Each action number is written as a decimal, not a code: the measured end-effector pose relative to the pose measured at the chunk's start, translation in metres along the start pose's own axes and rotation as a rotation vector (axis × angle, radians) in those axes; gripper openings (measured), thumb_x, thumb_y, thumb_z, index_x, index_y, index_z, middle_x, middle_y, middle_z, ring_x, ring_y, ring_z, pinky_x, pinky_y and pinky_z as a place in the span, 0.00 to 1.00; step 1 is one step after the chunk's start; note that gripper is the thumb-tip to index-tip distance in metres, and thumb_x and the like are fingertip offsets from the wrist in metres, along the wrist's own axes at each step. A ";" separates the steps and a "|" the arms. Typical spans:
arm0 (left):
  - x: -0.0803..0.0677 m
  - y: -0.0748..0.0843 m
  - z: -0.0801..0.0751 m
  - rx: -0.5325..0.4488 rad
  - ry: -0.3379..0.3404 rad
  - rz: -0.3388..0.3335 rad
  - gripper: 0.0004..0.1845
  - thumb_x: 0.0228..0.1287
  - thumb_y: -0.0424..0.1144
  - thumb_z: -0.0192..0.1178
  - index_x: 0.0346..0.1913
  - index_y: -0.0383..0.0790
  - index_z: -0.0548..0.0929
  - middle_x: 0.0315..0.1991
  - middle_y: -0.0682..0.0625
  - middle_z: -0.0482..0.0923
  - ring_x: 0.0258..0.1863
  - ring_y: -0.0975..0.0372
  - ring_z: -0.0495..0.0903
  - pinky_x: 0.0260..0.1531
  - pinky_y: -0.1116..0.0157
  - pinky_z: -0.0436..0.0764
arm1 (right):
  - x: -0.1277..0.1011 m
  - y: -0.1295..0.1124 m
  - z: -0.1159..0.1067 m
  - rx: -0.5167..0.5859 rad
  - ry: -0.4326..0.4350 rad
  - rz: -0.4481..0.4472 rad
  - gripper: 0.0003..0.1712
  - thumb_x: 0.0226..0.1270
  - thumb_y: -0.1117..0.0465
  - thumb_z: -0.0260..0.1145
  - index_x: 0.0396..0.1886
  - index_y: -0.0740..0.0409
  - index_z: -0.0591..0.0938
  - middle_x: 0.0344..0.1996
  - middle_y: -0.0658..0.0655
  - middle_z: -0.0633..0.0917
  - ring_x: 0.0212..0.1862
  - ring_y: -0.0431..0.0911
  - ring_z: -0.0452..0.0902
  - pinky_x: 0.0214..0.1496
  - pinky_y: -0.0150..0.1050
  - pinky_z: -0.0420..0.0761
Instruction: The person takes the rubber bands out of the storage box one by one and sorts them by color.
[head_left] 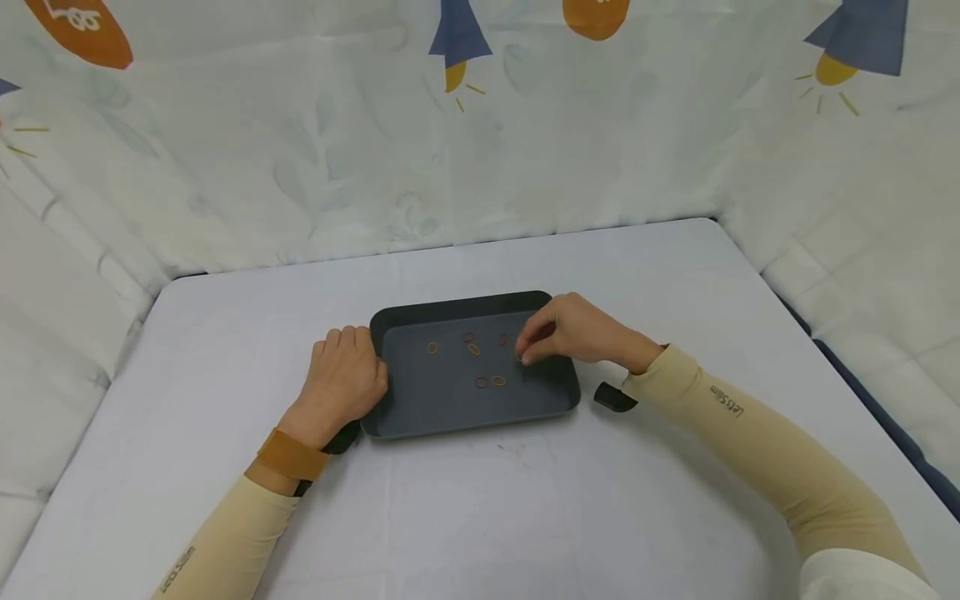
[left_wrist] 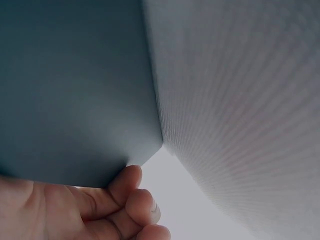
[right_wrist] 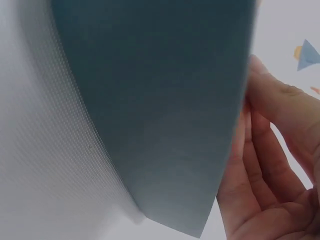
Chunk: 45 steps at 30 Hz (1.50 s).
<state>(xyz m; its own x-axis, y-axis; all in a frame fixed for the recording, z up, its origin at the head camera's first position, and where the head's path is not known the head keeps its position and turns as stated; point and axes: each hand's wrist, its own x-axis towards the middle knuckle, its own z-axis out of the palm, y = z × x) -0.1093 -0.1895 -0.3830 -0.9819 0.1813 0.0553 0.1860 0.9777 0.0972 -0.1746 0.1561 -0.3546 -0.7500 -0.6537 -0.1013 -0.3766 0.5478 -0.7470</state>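
A dark grey rectangular tray (head_left: pixel 450 417) lies on the table, holding several small rubber bands, among them a yellow band (head_left: pixel 432 347) and a reddish band (head_left: pixel 482 382). My left hand (head_left: pixel 341 379) grips the tray's left side; its curled fingers show against the tray wall (left_wrist: pixel 75 100) in the left wrist view. Over the tray's right part, my right hand (head_left: pixel 566 329) has thumb and fingertips brought together, pinching a small orange-yellow band that is mostly hidden. The right wrist view shows this hand behind the tray's outer wall (right_wrist: pixel 160 125).
The white-covered table (head_left: pixel 480 517) spreads around the tray. A black object (head_left: pixel 615 397) shows beneath the right wrist, and another dark one (head_left: pixel 342 437) beneath the left. A patterned curtain (head_left: pixel 375 150) stands behind the table.
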 end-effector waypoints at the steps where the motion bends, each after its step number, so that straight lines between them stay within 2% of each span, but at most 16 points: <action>1: 0.000 0.000 0.000 -0.002 -0.003 0.000 0.11 0.70 0.36 0.44 0.36 0.28 0.70 0.32 0.39 0.68 0.33 0.48 0.66 0.35 0.57 0.63 | -0.001 0.000 -0.001 0.031 0.006 0.011 0.08 0.56 0.59 0.81 0.36 0.46 0.93 0.35 0.46 0.93 0.40 0.39 0.88 0.46 0.35 0.86; 5: 0.002 -0.001 -0.001 -0.009 -0.008 0.001 0.11 0.70 0.36 0.44 0.37 0.28 0.71 0.32 0.39 0.68 0.33 0.48 0.66 0.35 0.57 0.63 | -0.003 0.003 -0.005 0.172 0.020 0.047 0.10 0.58 0.59 0.80 0.39 0.53 0.92 0.36 0.49 0.93 0.41 0.44 0.89 0.47 0.39 0.86; 11: 0.003 -0.003 0.001 -0.020 0.004 -0.007 0.12 0.70 0.35 0.44 0.38 0.28 0.72 0.32 0.38 0.69 0.35 0.47 0.68 0.36 0.56 0.64 | -0.009 0.006 -0.012 0.332 0.064 0.121 0.20 0.58 0.55 0.80 0.46 0.61 0.90 0.40 0.51 0.93 0.46 0.49 0.87 0.54 0.43 0.85; 18: 0.003 -0.005 0.001 -0.018 0.006 -0.003 0.12 0.69 0.36 0.44 0.39 0.27 0.72 0.32 0.38 0.70 0.34 0.47 0.68 0.35 0.55 0.65 | -0.013 0.014 -0.017 0.476 0.136 0.194 0.27 0.56 0.55 0.81 0.51 0.66 0.87 0.44 0.52 0.92 0.46 0.48 0.86 0.57 0.41 0.83; 27: 0.002 -0.009 0.000 -0.025 -0.002 -0.009 0.12 0.70 0.36 0.44 0.39 0.27 0.72 0.33 0.38 0.69 0.35 0.46 0.67 0.36 0.55 0.64 | -0.020 0.022 -0.026 0.573 0.235 0.207 0.18 0.58 0.62 0.80 0.47 0.62 0.89 0.36 0.48 0.92 0.43 0.47 0.86 0.58 0.49 0.82; 31: 0.001 -0.011 0.001 -0.022 -0.005 -0.011 0.13 0.70 0.37 0.44 0.39 0.27 0.71 0.33 0.37 0.69 0.35 0.46 0.67 0.36 0.55 0.64 | -0.025 0.028 -0.033 0.551 0.285 0.243 0.19 0.60 0.59 0.78 0.50 0.61 0.88 0.38 0.48 0.91 0.44 0.50 0.85 0.61 0.50 0.81; 35: -0.001 -0.013 0.000 -0.021 -0.008 -0.009 0.13 0.70 0.37 0.43 0.39 0.27 0.71 0.33 0.38 0.69 0.35 0.46 0.67 0.35 0.55 0.63 | -0.030 0.038 -0.040 0.567 0.324 0.266 0.21 0.62 0.58 0.77 0.53 0.63 0.87 0.40 0.49 0.91 0.46 0.56 0.85 0.61 0.44 0.82; 38: -0.003 -0.014 -0.001 -0.016 -0.004 -0.007 0.13 0.70 0.36 0.43 0.38 0.27 0.71 0.32 0.38 0.68 0.34 0.47 0.67 0.35 0.56 0.63 | -0.033 0.046 -0.043 0.634 0.345 0.254 0.20 0.64 0.62 0.76 0.53 0.66 0.86 0.40 0.49 0.91 0.46 0.56 0.87 0.58 0.38 0.84; 45: -0.008 -0.018 -0.003 -0.023 0.002 -0.015 0.12 0.69 0.36 0.43 0.37 0.27 0.71 0.30 0.39 0.68 0.33 0.48 0.66 0.34 0.57 0.62 | -0.035 0.063 -0.043 0.674 0.390 0.271 0.22 0.62 0.63 0.77 0.54 0.69 0.85 0.42 0.49 0.91 0.47 0.45 0.88 0.56 0.35 0.86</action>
<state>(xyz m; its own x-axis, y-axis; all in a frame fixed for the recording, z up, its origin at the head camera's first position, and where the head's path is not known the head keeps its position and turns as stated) -0.1045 -0.2088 -0.3818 -0.9846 0.1660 0.0552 0.1716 0.9777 0.1209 -0.1957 0.2357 -0.3693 -0.9498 -0.2470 -0.1920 0.1586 0.1487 -0.9761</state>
